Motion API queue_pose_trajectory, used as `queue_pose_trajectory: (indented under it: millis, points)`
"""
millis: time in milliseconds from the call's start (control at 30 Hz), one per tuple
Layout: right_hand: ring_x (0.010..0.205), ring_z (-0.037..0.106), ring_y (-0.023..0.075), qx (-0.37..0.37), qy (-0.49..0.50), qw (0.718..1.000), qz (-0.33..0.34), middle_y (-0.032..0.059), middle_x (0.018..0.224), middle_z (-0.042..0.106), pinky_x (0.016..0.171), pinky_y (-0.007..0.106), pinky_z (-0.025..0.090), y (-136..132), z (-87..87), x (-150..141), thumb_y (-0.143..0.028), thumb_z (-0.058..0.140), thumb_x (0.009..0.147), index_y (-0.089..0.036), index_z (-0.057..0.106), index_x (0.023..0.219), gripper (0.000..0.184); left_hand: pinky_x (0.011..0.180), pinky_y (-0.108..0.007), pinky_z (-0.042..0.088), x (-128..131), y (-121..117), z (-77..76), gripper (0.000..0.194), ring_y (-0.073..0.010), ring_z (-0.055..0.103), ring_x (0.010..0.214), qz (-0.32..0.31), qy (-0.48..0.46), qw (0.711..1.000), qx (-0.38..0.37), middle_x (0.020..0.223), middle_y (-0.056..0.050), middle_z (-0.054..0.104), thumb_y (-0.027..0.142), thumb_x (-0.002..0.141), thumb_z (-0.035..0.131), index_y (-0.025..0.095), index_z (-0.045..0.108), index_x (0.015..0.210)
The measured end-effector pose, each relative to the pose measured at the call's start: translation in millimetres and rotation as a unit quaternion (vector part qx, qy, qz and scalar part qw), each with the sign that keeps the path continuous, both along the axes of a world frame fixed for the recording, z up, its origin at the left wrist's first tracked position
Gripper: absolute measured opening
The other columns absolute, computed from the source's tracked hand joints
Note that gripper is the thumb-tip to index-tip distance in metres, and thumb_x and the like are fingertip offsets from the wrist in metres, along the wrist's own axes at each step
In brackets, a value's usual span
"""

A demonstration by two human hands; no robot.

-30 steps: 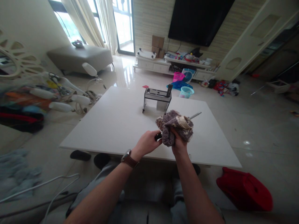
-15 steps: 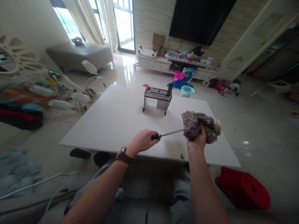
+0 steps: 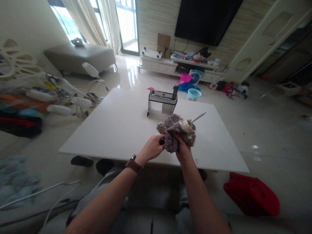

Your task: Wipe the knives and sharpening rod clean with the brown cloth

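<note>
My left hand (image 3: 154,147) is closed around the black handle of a honing steel (image 3: 200,116), its wrist wearing a watch with a brown strap. A fluffy grey-brown and cream cloth (image 3: 176,125) is bunched around the steel's rod, and the rod's end sticks out beyond it at upper right. My right hand (image 3: 183,150) grips this cloth from below, close to the left hand. Most of the handle is hidden by fingers and cloth. Behind the cloth stands a clear-sided knife block (image 3: 161,97) with a dark-handled knife (image 3: 175,92) upright in its right end.
The white table (image 3: 104,130) spans the space before me. A red object (image 3: 252,195) lies at its right front corner, on the floor side. Beyond the far edge are a light-blue basket (image 3: 194,94) and a pink basket (image 3: 185,78). Lamp arms (image 3: 81,102) reach in from the left.
My right hand and the cloth have slid left along the rod, from near its far end to beside the handle. The rod's end now shows past the cloth.
</note>
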State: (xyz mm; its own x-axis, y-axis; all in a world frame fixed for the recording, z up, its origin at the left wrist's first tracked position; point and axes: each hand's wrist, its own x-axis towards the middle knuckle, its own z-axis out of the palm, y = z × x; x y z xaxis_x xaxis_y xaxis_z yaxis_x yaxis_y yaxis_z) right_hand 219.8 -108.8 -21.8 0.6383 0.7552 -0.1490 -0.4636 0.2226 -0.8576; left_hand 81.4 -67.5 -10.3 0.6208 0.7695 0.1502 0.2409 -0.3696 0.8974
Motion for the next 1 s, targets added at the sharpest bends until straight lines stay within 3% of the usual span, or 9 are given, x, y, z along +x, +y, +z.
queue_pose_trajectory:
  millis: [400, 667, 800, 1000]
  points:
    - [0.125, 0.066, 0.0272, 0.011, -0.006, 0.999, -0.033, 0.0057, 0.128, 0.074, 0.115, 0.052, 0.049, 5, -7.8, -7, -0.031, 0.094, 0.057, -0.021, 0.071, 0.123, 0.071, 0.062, -0.022, 0.033, -4, 3, 1.3, 0.008, -0.0116, 0.052, 0.065, 0.001, 0.021, 0.999, 0.032, 0.068, 0.0, 0.066, 0.015, 0.078, 0.062, 0.012, 0.068, 0.074]
    - [0.121, 0.069, 0.0258, 0.031, 0.003, 0.999, -0.033, 0.0043, 0.124, 0.076, 0.111, 0.05, 0.054, 6, -4.0, -5, -0.03, 0.092, 0.062, -0.022, 0.072, 0.122, 0.064, 0.062, -0.022, 0.03, -10, 6, 9.8, 0.013, -0.0094, 0.048, 0.064, -0.005, 0.053, 0.996, 0.065, 0.064, 0.003, 0.057, 0.02, 0.082, 0.063, 0.012, 0.067, 0.072]
    - [0.119, 0.07, 0.0223, 0.071, 0.02, 0.996, -0.047, 0.0012, 0.124, 0.076, 0.109, 0.046, 0.056, 8, 0.6, 9, -0.026, 0.091, 0.064, -0.026, 0.071, 0.123, 0.063, 0.06, -0.023, 0.027, -20, 10, 14.9, 0.021, -0.0078, 0.04, 0.058, -0.001, 0.097, 0.99, 0.107, 0.058, 0.004, 0.05, 0.024, 0.085, 0.063, 0.014, 0.065, 0.067]
    - [0.108, 0.075, 0.0173, 0.091, 0.071, 0.99, -0.076, 0.0002, 0.113, 0.08, 0.101, 0.037, 0.061, 11, 6.6, 50, -0.022, 0.085, 0.072, -0.024, 0.075, 0.112, 0.042, 0.062, -0.025, 0.03, -39, 19, 28.4, 0.017, -0.0099, 0.044, 0.059, -0.025, 0.157, 0.98, 0.119, 0.063, 0.0, 0.062, 0.026, 0.085, 0.063, 0.017, 0.073, 0.074]
